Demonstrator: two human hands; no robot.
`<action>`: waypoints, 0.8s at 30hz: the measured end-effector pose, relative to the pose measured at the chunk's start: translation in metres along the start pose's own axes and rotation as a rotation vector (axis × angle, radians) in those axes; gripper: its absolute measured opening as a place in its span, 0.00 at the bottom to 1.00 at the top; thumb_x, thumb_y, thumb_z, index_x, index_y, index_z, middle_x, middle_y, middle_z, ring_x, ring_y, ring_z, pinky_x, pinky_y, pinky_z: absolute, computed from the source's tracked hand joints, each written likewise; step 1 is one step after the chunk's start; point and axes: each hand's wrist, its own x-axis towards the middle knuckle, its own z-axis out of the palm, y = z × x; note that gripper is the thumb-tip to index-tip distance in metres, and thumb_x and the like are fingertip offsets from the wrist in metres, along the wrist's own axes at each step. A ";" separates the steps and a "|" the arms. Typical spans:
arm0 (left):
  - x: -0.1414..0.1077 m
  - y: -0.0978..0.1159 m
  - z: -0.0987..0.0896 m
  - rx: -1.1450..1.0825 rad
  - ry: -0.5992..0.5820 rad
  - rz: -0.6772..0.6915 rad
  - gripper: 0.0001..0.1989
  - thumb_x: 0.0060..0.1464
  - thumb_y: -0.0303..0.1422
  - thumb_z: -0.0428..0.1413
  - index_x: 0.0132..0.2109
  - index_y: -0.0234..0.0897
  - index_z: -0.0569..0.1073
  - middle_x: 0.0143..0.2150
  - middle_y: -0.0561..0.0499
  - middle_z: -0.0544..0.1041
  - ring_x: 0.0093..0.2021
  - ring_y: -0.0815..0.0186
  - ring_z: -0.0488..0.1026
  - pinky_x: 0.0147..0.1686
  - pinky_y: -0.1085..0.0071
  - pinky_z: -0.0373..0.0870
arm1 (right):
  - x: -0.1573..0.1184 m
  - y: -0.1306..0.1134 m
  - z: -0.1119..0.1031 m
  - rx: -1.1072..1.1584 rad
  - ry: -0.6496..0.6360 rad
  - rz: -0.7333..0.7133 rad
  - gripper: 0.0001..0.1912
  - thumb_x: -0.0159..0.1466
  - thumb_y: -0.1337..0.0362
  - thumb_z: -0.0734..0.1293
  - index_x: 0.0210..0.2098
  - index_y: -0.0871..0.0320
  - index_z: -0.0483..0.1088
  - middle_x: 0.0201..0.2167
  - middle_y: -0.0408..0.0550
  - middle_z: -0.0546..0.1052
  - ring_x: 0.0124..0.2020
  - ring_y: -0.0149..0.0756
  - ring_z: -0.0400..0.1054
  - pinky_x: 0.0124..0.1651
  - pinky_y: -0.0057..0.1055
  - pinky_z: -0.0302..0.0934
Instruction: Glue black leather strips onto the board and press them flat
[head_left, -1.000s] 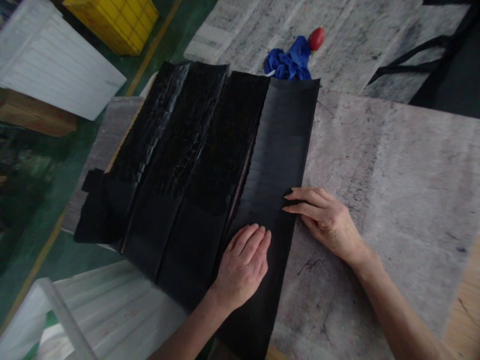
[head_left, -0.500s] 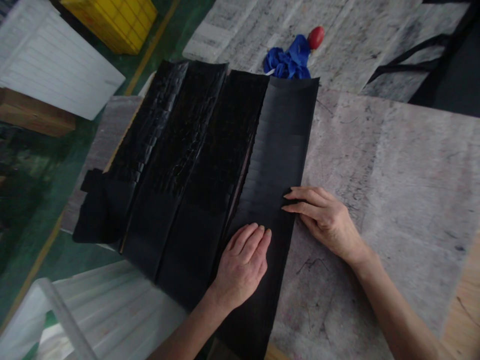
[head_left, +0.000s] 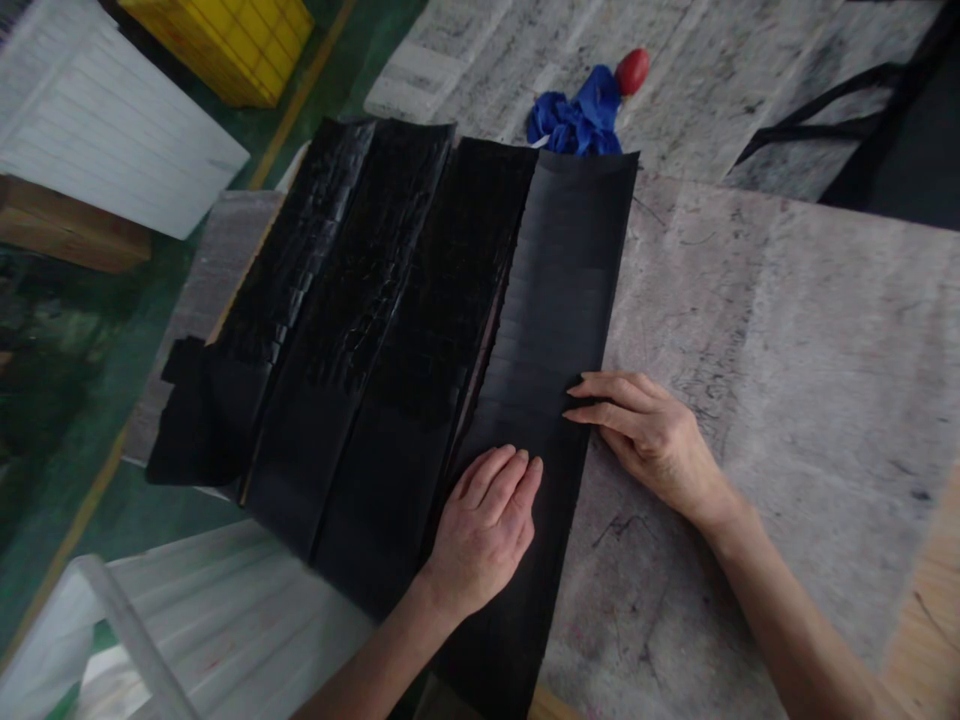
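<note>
Several long rows of overlapping black strips (head_left: 420,310) lie side by side on a grey stained work table (head_left: 787,330). The rightmost row (head_left: 559,300) is matte, the others glossy. My left hand (head_left: 487,525) rests flat, palm down, on the near part of the rightmost row. My right hand (head_left: 652,435) lies at that row's right edge with its fingertips on a strip, fingers straight and together. Neither hand grips anything.
A crumpled blue cloth (head_left: 574,120) and a red ball-like object (head_left: 632,70) lie beyond the strips. A yellow crate (head_left: 232,40), white panels (head_left: 105,130) and a wooden block (head_left: 67,235) stand on the green floor at left. A white frame (head_left: 187,620) sits near left.
</note>
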 end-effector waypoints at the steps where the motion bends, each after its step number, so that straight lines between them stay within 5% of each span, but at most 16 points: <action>1: 0.000 0.000 0.000 -0.002 -0.002 0.000 0.22 0.63 0.22 0.53 0.63 0.27 0.70 0.58 0.42 0.76 0.63 0.54 0.69 0.64 0.56 0.71 | 0.000 0.000 0.000 0.001 0.000 -0.001 0.14 0.70 0.75 0.62 0.48 0.54 0.75 0.54 0.49 0.77 0.59 0.42 0.69 0.59 0.43 0.66; 24: -0.001 -0.001 -0.001 -0.003 -0.016 -0.003 0.22 0.63 0.22 0.53 0.63 0.27 0.70 0.58 0.40 0.76 0.63 0.54 0.68 0.63 0.55 0.72 | 0.001 -0.001 -0.001 0.013 0.005 -0.001 0.14 0.70 0.75 0.62 0.48 0.55 0.75 0.54 0.50 0.77 0.59 0.42 0.69 0.58 0.43 0.67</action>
